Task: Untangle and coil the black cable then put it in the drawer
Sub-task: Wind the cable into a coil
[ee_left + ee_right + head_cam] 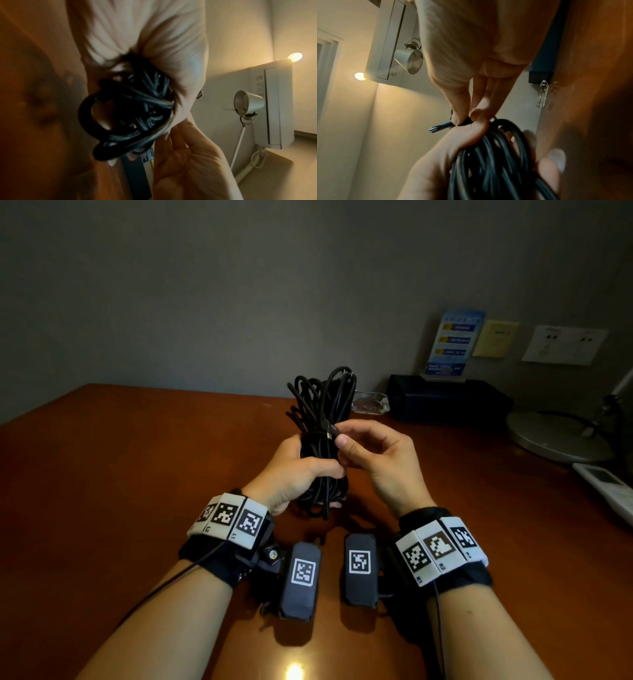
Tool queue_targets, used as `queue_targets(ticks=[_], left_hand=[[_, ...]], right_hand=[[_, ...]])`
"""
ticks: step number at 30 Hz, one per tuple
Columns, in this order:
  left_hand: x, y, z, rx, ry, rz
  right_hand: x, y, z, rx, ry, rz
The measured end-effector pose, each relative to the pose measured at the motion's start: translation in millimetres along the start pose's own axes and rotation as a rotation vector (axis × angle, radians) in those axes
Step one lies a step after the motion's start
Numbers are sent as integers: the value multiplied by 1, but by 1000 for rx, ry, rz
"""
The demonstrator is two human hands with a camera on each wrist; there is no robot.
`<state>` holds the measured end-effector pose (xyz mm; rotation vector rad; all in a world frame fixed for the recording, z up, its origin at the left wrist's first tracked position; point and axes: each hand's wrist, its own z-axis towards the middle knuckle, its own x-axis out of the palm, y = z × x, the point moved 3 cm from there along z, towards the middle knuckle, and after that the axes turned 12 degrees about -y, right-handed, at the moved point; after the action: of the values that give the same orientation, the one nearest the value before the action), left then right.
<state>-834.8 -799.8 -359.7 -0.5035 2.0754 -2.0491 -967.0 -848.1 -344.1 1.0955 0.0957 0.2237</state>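
The black cable [320, 412] is gathered into a long upright bundle of loops above the wooden table [137, 467]. My left hand [301, 470] grips the bundle round its middle, and its loops [123, 115] bulge out of my fist. My right hand [346, 440] pinches the cable's plug end [441, 125] between thumb and forefinger, right beside the bundle [489, 162]. No drawer is in view.
A dark box [445, 402] with a blue leaflet stand [452, 344] sits at the back right, a clear glass dish [370, 402] beside it. A round lamp base [555, 433] and a white remote [606, 487] lie at the right. Wall sockets [565, 344] are behind.
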Motion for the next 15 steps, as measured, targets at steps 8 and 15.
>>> queue_targets(ticks=[8, 15], left_hand=[[0, -1, 2, 46, -40, 102], [-4, 1, 3, 63, -100, 176]], right_hand=[[2, 1, -1, 46, 15, 3], [4, 10, -3, 74, -94, 106]])
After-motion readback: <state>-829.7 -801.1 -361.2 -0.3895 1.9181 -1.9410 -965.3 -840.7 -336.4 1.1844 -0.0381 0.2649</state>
